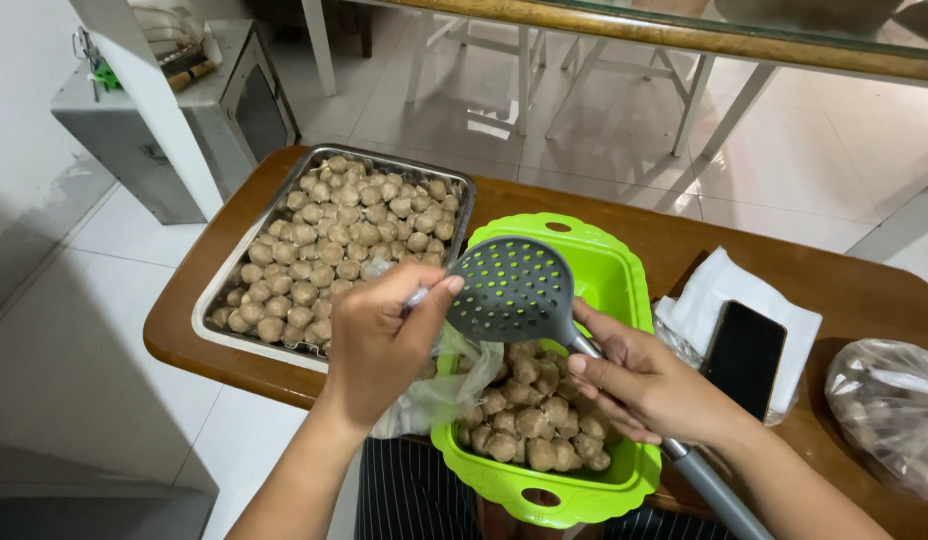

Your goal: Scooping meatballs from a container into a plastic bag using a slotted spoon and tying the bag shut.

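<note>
My right hand [652, 385] grips the grey handle of a slotted skimmer spoon [511, 290], whose round perforated head hovers over the bright green plastic basket [624, 275]. Brown meatballs [534, 415] fill the near part of that basket. My left hand [379, 335] pinches the edge of a clear plastic bag [446, 385] that hangs beside the spoon's head at the basket's left rim. A metal tray [212, 310] packed with several more meatballs [334, 240] lies just left of my left hand.
A brown wooden table [864, 290] carries everything. At the right lie a black phone [746, 355] on white paper [709, 290], and a tied clear bag of meatballs [889, 410]. White table legs and a grey cabinet [134, 130] stand on the tiled floor beyond.
</note>
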